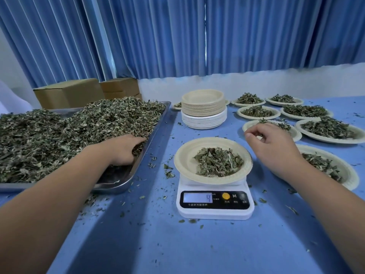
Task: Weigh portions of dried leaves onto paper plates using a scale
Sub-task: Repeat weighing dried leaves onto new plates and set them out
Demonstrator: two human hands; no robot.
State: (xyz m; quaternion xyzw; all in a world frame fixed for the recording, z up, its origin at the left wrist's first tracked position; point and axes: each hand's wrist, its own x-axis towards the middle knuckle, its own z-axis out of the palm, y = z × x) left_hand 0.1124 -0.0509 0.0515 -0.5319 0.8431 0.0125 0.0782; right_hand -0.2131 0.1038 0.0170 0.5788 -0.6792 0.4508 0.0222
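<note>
A white digital scale (215,204) stands at the table's middle, its lit display showing a 9. On it sits a paper plate (183,155) holding a small heap of dried leaves (218,162). At the left a metal tray (154,131) carries a big pile of dried leaves (59,135). My left hand (123,148) reaches into that pile near the tray's right rim, fingers dug into the leaves. My right hand (270,144) hovers right of the scale plate with fingers loosely curled and nothing visibly held.
A tall stack of empty paper plates (204,110) stands behind the scale. Several filled plates (258,112) cover the right side of the blue table (177,244). Cardboard boxes (69,92) sit behind the tray. Leaf crumbs litter the table. Blue curtains hang behind.
</note>
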